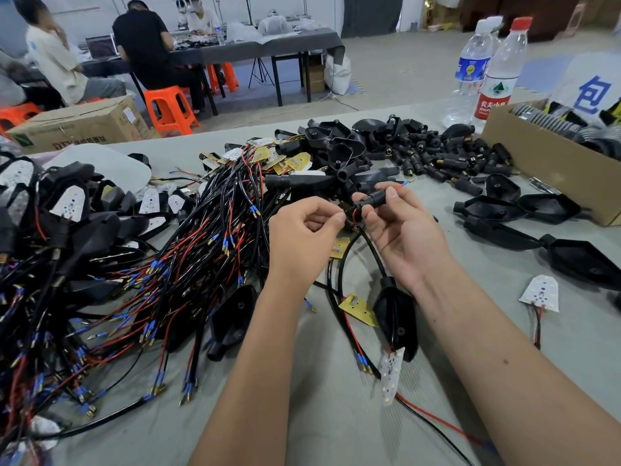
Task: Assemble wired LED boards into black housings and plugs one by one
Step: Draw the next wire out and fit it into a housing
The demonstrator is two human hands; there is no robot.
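Note:
My right hand (400, 223) grips a black plug (371, 199) above the table, and a red wire with a blue tip (403, 185) sticks out of its far end. My left hand (304, 230) pinches the black cable (347, 224) just where it enters the plug. That cable loops down to a black housing (396, 314) lying between my forearms, with a white LED board (391, 375) hanging out of its near end.
A big tangle of wired boards (151, 274) fills the left side. Loose black plugs (437, 156) and empty housings (336, 142) lie at the back and right. A cardboard box (537, 169) and water bottles (497, 75) stand at the right. One spare LED board (541, 292) lies at the right.

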